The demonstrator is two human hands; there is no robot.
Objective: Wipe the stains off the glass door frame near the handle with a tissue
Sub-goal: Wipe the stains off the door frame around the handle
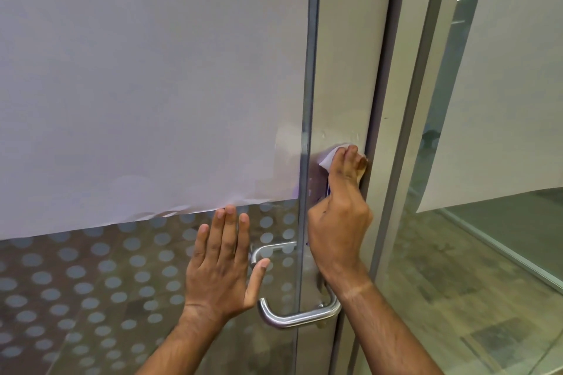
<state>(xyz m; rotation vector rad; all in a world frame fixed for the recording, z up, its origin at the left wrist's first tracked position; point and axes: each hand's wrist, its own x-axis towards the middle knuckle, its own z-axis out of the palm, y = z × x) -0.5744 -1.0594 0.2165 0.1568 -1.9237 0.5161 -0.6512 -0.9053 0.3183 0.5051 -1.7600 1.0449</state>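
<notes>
Up close, the glass door [128, 283] fills most of what I can see, its upper part covered by a white sheet [146, 85] above a band of frosted dots. Beside it runs the pale door frame [347, 70]. The left hand [222, 265] lies flat and spread on the glass, just left of the steel handle [300, 318]. The right hand [338, 222] pinches a white tissue [330, 157] against the frame above the handle; faint marks there are perhaps stains.

The right hand [339, 216] pressed a white tissue [330, 156] against the door frame [344, 85] above the handle [300, 316]; the left hand [221, 265] lay flat on the glass [91, 283].
</notes>
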